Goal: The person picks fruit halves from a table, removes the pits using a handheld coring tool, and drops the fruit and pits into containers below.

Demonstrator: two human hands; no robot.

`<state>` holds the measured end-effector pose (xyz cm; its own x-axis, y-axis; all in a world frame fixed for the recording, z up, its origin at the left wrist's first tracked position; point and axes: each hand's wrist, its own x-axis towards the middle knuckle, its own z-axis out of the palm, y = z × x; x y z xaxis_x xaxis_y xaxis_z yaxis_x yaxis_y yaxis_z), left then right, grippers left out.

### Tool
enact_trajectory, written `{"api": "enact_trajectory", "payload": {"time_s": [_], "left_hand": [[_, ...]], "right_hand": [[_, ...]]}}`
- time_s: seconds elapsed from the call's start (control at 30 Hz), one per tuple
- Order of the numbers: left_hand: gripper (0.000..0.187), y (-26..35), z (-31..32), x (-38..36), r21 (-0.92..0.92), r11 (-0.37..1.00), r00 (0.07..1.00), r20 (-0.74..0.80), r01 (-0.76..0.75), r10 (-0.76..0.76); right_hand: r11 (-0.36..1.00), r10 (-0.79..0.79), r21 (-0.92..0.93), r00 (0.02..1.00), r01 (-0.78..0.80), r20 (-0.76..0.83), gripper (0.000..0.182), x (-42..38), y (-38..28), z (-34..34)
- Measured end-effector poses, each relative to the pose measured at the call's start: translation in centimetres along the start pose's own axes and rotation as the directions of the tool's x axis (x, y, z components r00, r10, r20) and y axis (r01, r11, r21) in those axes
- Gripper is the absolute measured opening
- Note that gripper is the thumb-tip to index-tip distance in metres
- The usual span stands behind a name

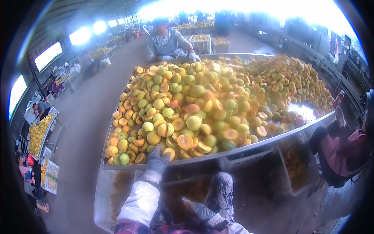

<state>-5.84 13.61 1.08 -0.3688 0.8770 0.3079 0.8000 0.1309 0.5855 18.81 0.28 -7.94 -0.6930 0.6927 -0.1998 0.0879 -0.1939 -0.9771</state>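
Note:
My left hand, in a grey glove, is at the near rim of a metal-edged table, its fingers bent against a halved yellow-orange fruit. Whole and halved fruits lie heaped around its fingertips. Lower down, below the rim and near my knee, is my right hand, also gloved. Its fingers are drawn together and point left; a small dark thing may be at their tips, too blurred to name.
Crates with fruit stand under the table. Across it a person in white gloves touches the far rim. Another person sits at the right. More people and fruit tables are at the left.

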Motion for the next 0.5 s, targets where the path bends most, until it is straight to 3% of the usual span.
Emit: {"api": "enact_trajectory", "payload": {"time_s": [0.03,0.1,0.13,0.17,0.2,0.27,0.3,0.4,0.5], "left_hand": [[0.030,-0.7,0.5,0.3,-0.247,0.968,0.997,-0.067,0.032,-0.050],[0.017,-4.5,2.2,0.5,-0.674,0.736,0.968,-0.143,0.059,-0.208],[0.025,-14.0,5.1,1.9,-0.949,0.273,0.987,0.149,0.160,-0.062],[0.028,-9.0,2.9,-0.1,-0.623,0.778,0.994,-0.013,0.075,-0.106],[0.031,-1.7,0.4,-1.0,-0.061,0.998,0.986,-0.164,0.034,-0.043],[0.036,0.6,0.0,-1.2,0.013,0.993,0.993,-0.020,0.115,-0.114],[0.039,1.0,-0.5,-0.9,0.043,0.994,0.980,0.165,0.101,-0.107],[0.041,0.7,1.2,-1.0,0.030,0.997,0.990,0.123,0.064,-0.067],[0.041,0.7,1.3,-0.5,-0.007,0.995,0.988,0.127,0.095,-0.093]], "right_hand": [[0.996,-0.074,-0.046,0.997,0.073,-0.032,0.035,-0.6,-1.0,-0.1],[0.947,-0.282,-0.185,0.956,0.264,-0.082,0.035,-0.9,-3.5,-0.3],[0.901,-0.380,-0.260,0.921,0.348,-0.084,0.035,-1.0,-4.6,-0.2],[0.858,-0.450,-0.316,0.890,0.405,-0.080,0.035,-1.2,-5.3,0.0],[0.858,-0.442,-0.321,0.895,0.401,-0.065,0.035,-1.3,-5.2,0.3],[0.989,-0.079,-0.131,0.996,0.074,-0.034,0.036,-0.2,-4.8,0.2],[0.993,0.108,-0.042,0.994,-0.108,0.002,0.037,0.6,-4.2,-0.1],[0.951,-0.206,0.220,0.976,0.216,-0.070,0.038,3.6,13.3,0.2],[0.973,-0.187,0.109,0.970,0.205,-0.156,0.034,2.7,10.6,0.4]]}}
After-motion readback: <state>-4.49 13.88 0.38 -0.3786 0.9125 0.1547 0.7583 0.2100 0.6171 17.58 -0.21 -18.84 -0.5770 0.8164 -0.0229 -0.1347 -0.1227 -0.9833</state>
